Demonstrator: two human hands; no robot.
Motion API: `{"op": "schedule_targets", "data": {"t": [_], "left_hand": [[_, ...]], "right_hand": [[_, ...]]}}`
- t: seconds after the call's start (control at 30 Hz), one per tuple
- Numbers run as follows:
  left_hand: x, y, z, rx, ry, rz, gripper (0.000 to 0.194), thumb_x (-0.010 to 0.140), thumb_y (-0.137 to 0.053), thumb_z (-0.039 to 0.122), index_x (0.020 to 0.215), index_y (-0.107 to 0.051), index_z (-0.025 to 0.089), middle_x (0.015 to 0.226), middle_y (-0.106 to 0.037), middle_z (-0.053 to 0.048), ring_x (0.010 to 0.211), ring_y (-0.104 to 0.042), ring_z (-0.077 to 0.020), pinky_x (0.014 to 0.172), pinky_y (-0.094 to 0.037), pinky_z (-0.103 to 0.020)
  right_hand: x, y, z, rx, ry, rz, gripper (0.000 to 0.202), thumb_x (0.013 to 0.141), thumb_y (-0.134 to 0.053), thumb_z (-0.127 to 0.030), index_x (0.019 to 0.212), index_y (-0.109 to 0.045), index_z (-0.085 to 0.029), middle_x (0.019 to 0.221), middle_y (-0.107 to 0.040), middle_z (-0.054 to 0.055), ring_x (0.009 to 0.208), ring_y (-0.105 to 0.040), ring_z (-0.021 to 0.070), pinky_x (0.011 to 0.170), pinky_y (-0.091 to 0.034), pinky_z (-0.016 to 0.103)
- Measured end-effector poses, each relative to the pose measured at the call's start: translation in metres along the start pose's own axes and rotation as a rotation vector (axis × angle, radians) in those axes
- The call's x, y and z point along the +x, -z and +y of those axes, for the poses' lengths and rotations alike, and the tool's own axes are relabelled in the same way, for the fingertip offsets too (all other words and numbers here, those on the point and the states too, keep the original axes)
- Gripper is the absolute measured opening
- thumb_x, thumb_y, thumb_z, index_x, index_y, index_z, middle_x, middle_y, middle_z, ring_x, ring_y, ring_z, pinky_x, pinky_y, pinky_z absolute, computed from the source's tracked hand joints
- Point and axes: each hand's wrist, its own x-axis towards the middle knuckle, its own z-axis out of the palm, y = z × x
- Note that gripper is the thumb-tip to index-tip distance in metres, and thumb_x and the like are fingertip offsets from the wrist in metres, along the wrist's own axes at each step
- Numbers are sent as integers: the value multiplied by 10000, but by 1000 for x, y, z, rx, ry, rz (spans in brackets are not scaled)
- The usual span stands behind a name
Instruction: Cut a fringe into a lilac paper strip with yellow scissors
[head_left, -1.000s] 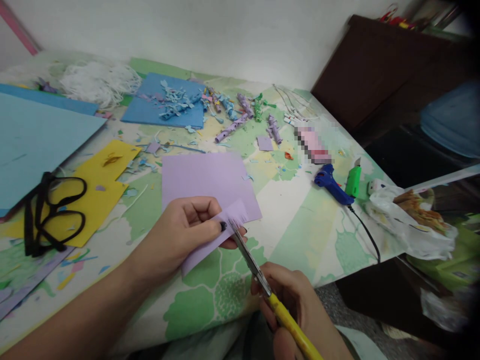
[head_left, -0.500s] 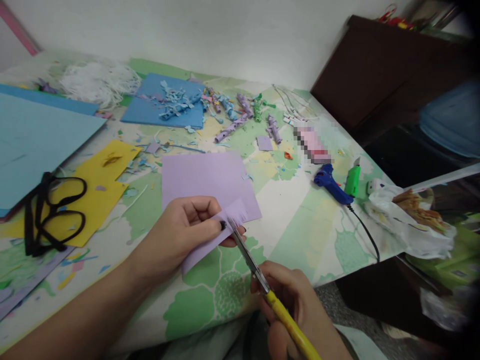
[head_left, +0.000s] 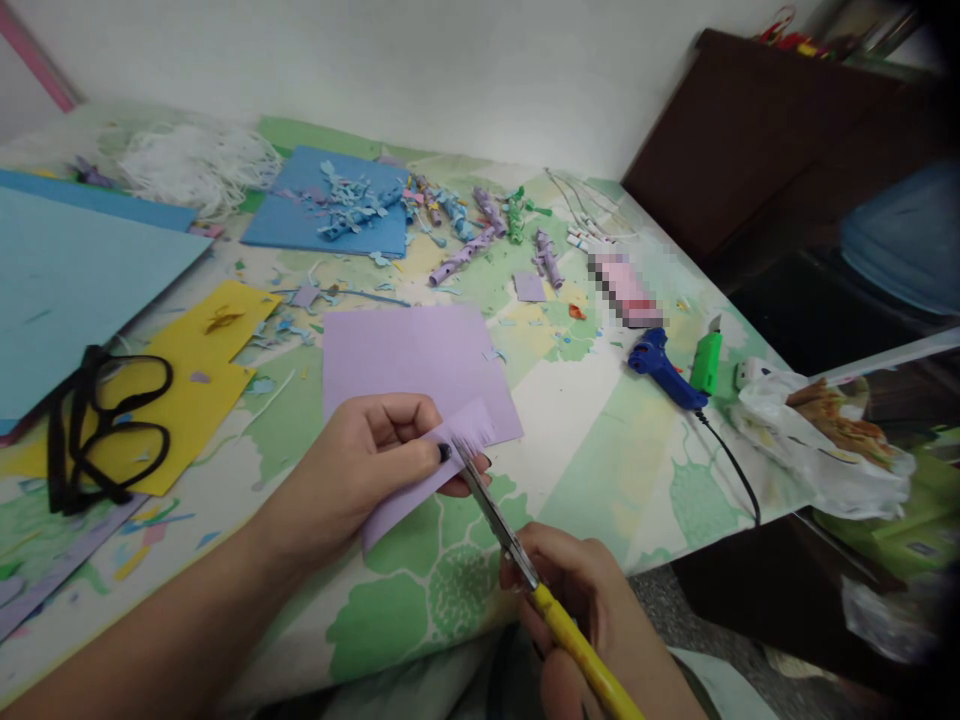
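Note:
My left hand (head_left: 382, 450) pinches a strip of purple paper (head_left: 401, 508) between thumb and fingers. Short slits run along the strip's right edge, giving it a fringe. My right hand (head_left: 577, 600) grips scissors (head_left: 504, 525) with yellow handles. Their blades look nearly closed, and the tips lie at the fringed edge beside my left thumb. Under and beyond the left hand, a larger purple sheet (head_left: 409, 350) lies flat on the table. The palm of my left hand is hidden, and part of the right hand's grip is covered by the handle.
Black glasses (head_left: 112, 430) rest on yellow paper (head_left: 214, 375) at left, near light blue sheets (head_left: 82, 280). Rolled paper pieces (head_left: 465, 255) and scraps lie toward the wall. At right are a blue glue gun (head_left: 666, 370), a green cutter (head_left: 706, 362) and a plastic bag (head_left: 825, 470).
Hardly anything differs. The scissors have shifted very slightly at the fringed edge; both hands keep their hold on strip and scissors.

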Motion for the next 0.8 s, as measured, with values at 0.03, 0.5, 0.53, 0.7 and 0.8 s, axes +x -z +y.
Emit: {"op": "schedule_targets", "data": {"t": [0.03,0.5,0.53,0.7,0.8], "left_hand": [[0,0,0,3,-4,-3,166,752,-671,187,597,-615,166,719,-763,-46,685,-707,-156,631,-539,-203],[1,3,-2,14,1,-16,164,757,-664,191,603,-609,173,720,-762,-48,703,-712,-171,640,-537,-219],[1,4,-3,14,3,-17,161,756,-664,191,605,-610,173,720,-762,-49,702,-712,-172,639,-536,-219],[0,4,-2,22,7,-9,155,752,-666,186,604,-618,171,715,-761,-50,694,-710,-166,635,-532,-210],[-1,3,-1,-3,6,-13,159,746,-672,184,596,-619,171,713,-764,-51,686,-711,-165,626,-534,-205]], "right_hand": [[0,1,2,16,-3,-19,914,466,-636,-861,1073,-584,-179,677,-409,-36,520,-348,118,406,-330,222],[7,-11,-5,102,-31,68,841,352,-675,-847,860,-590,-182,586,-347,-71,473,-272,94,368,-236,206],[8,-11,-6,110,-38,60,832,345,-679,-845,841,-588,-183,574,-337,-75,470,-267,93,368,-230,206],[2,-6,0,99,-16,20,863,405,-682,-838,966,-581,-191,670,-373,-52,497,-294,97,392,-260,212],[-3,-1,4,64,27,-42,832,548,-657,-816,1095,-549,-198,726,-388,-36,551,-326,113,433,-286,218]]}}
